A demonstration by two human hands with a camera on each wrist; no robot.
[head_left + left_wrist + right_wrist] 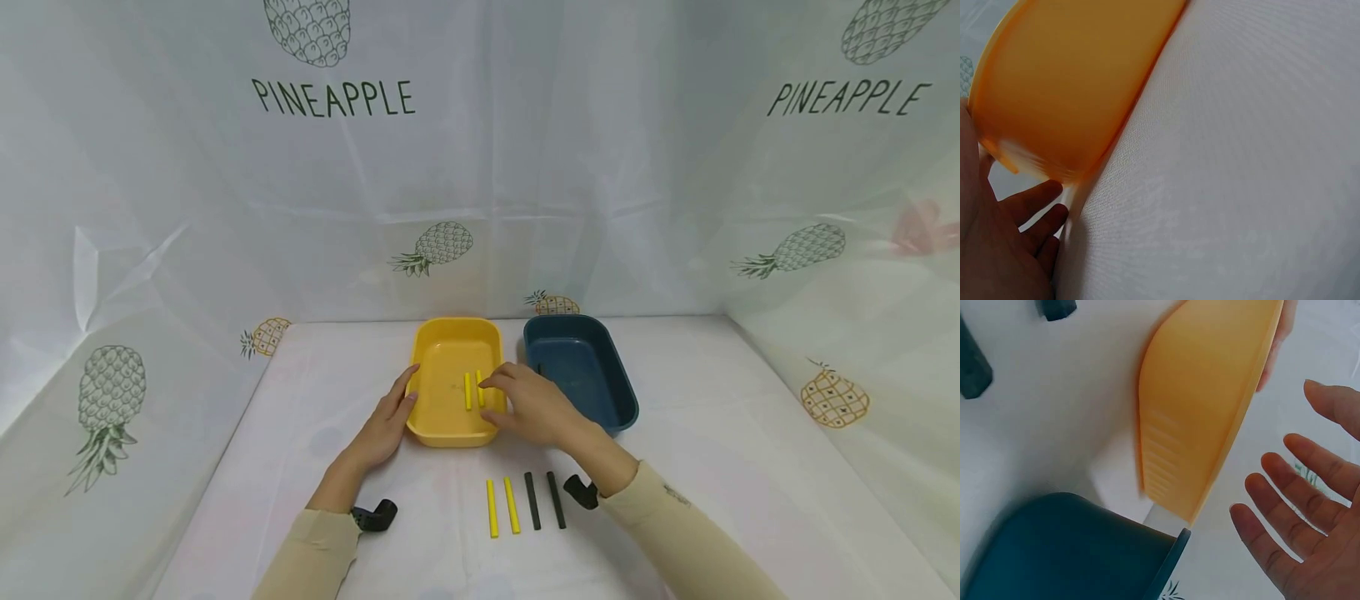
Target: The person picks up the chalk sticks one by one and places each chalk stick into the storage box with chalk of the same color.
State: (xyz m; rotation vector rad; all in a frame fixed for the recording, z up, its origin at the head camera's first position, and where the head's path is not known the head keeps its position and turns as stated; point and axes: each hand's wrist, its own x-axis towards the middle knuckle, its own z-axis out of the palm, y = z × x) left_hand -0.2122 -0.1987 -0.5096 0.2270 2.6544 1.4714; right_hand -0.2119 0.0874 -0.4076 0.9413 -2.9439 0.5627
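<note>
My left hand (386,423) rests against the left side of a yellow tray (431,417), its fingertips right at the rim. In the left wrist view, its fingers (1035,203) extend beside the tray's wall. Over the tray's right side hovers my right hand (536,404), thumb and fingers apart. The right wrist view shows those fingers (1310,506) spread, with nothing between them. Inside the tray lie two yellow sticks, a left one (468,392) and a right one (480,387) close by my right fingertips.
A dark blue tray (626,392) stands to the right, with a dark stick (540,369) partly visible inside. In front lie two yellow sticks (492,508) and two black sticks (532,500). Pineapple-printed white sheeting (487,167) rises behind the table.
</note>
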